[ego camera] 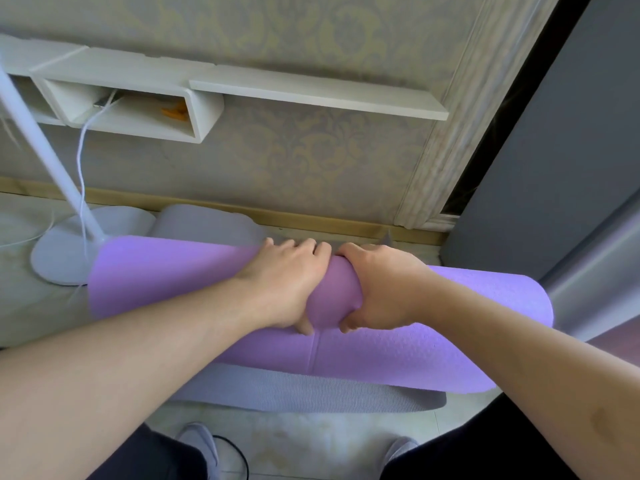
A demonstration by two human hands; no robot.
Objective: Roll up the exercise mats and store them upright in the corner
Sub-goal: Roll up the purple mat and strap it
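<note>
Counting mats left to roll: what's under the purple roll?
A grey mat lies flat beneath the purple roll; how far it runs underneath is hidden.

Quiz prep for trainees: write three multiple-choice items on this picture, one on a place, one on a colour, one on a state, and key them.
1. Where does the grey mat lie?
A. on the wall shelf
B. on the floor under the purple mat
C. upright in the corner

2. What colour is the mat that both hands grip?
A. purple
B. green
C. black

3. How is the purple mat now?
A. spread flat
B. folded square
C. rolled, lying crosswise

Key: 1 B, its ribbed edge shows beneath the roll; 2 A, the left hand and right hand clasp purple foam; 3 C, it forms a tube.
</note>
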